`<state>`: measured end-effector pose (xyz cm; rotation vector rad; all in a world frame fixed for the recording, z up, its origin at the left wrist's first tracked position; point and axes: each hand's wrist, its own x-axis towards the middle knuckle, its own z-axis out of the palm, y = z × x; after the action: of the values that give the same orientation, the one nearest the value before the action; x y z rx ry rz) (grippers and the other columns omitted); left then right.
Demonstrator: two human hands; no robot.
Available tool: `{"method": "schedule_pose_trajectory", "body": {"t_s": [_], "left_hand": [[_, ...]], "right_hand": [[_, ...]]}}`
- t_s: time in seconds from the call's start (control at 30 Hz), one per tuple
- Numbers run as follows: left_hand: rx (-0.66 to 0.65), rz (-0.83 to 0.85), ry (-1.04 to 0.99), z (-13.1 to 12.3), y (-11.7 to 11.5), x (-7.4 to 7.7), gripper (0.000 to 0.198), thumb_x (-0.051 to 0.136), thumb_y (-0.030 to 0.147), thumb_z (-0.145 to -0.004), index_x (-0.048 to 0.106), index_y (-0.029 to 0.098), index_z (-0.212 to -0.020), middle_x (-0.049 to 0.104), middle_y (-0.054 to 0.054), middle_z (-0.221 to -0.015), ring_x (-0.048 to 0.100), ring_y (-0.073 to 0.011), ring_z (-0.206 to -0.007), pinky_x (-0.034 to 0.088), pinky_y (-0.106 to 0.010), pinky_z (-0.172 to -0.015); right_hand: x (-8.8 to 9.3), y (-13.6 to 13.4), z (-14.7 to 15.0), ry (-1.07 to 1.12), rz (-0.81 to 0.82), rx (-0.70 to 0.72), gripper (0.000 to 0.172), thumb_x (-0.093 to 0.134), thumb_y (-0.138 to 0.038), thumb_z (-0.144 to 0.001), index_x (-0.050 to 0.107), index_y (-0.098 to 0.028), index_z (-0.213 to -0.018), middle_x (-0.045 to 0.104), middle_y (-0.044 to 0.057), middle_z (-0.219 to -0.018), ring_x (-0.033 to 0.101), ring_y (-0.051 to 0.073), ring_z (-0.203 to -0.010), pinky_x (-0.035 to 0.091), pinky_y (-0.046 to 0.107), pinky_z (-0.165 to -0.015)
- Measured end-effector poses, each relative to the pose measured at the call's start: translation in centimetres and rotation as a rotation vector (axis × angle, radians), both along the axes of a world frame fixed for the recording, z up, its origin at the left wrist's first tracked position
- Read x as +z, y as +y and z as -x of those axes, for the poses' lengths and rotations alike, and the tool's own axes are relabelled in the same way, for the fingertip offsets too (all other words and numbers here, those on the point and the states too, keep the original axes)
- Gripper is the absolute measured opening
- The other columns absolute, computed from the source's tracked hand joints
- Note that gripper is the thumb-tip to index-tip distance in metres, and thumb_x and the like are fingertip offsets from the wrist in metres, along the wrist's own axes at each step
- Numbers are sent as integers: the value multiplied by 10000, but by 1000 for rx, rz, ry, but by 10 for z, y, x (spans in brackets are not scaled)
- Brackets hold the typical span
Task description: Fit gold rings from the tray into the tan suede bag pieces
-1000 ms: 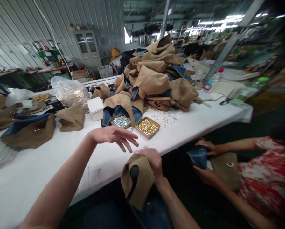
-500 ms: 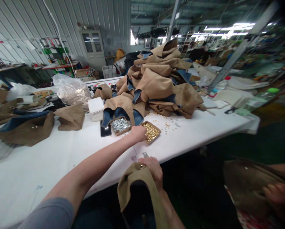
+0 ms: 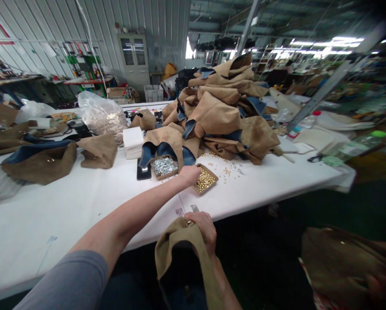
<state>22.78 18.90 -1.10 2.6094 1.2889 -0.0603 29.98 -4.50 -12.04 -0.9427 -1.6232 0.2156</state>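
Note:
My left hand (image 3: 190, 175) is stretched out over the near left edge of a shallow cardboard box (image 3: 203, 192) full of small gold-coloured studs (image 3: 206, 180). Its fingers are curled together at the studs, and their tips are hidden. Beside it stands another small box (image 3: 163, 176), holding silver metal pieces (image 3: 163, 165). In front of my body, my right hand (image 3: 205, 228) grips the upper edge of a tan suede bag (image 3: 170, 234) with a dark blue lining. A small metal ring fitting (image 3: 189, 224) sits on the bag near my right fingers.
A large heap of tan bags (image 3: 215, 107) covers the back of the white table (image 3: 115, 193). Loose studs (image 3: 227, 171) lie right of the boxes. A black phone (image 3: 144, 169) and white stack (image 3: 132, 142) sit left. At lower right, a person holds another bag (image 3: 344, 267).
The view has shifted slightly, so the table scene sits a little further right. My left hand stays at the gold studs, and my right hand keeps its hold on the bag.

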Motion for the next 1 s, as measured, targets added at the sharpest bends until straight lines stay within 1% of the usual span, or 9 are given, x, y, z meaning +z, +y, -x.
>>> {"method": "schedule_pose_trajectory", "body": {"t_s": [0.17,0.3,0.37,0.43,0.53,0.6,0.73,0.83,1.0], "left_hand": [[27,-25,-154,8,2,2,223,762,323,-1131,795,146,-1263,810,-127,-1292,774,-302,-1279,615,-551,-1190],[59,-14,-401,15,-9,13,150,701,175,-1078,827,125,-1141,830,-204,-1166,800,-345,-1190,612,-472,-1107],[85,24,-556,23,-23,18,157,674,155,-1056,827,128,-1030,835,-201,-1091,806,-319,-1106,618,-404,-1030],[124,110,-709,35,-41,20,180,649,160,-1039,814,131,-973,832,-159,-990,800,-259,-942,629,-334,-877],[186,324,-907,65,-76,16,184,636,198,-1008,801,118,-1001,820,-117,-907,742,-185,-708,592,-267,-626],[227,465,-1007,89,-101,10,190,670,231,-978,803,107,-1029,825,-121,-918,724,-167,-663,596,-263,-575],[331,682,-1125,131,-155,-6,243,814,276,-883,849,91,-1037,828,-125,-888,718,-161,-647,634,-285,-627],[334,807,-1149,147,-193,-12,292,897,355,-892,905,118,-1063,858,-129,-933,754,-187,-717,651,-310,-713],[372,638,-1174,153,-235,-4,325,895,383,-959,924,199,-1225,897,-89,-1104,834,-255,-978,672,-352,-908]], "right_hand": [[-3,1,0,14,-36,22,220,625,-343,-1191,767,-238,-1322,815,82,-1191,780,312,-1113,542,520,-977],[-2,-1,0,8,-36,15,212,611,-313,-1193,767,-249,-1322,815,81,-1193,783,313,-1109,548,520,-973],[-2,-3,-1,4,-24,16,214,597,-315,-1196,764,-256,-1317,816,79,-1195,785,319,-1107,552,527,-975],[0,-5,-2,-2,-38,4,195,602,-309,-1197,759,-260,-1301,819,71,-1181,789,317,-1087,553,524,-967],[7,-8,-5,1,-55,-20,162,613,-281,-1207,757,-260,-1280,826,70,-1162,791,304,-1064,554,512,-956],[16,-13,-7,-9,-42,-19,153,620,-269,-1217,765,-260,-1265,830,68,-1157,792,295,-1064,553,501,-958],[41,-29,-13,-24,7,30,201,606,-332,-1250,796,-265,-1257,833,62,-1187,795,299,-1090,564,498,-988],[60,-38,-17,-36,60,132,198,605,-337,-1258,794,-282,-1290,834,52,-1211,796,287,-1120,577,486,-1014],[71,-38,-25,-214,60,259,181,654,-299,-1220,767,-307,-1361,837,39,-1273,813,271,-1157,623,465,-1013]]}}
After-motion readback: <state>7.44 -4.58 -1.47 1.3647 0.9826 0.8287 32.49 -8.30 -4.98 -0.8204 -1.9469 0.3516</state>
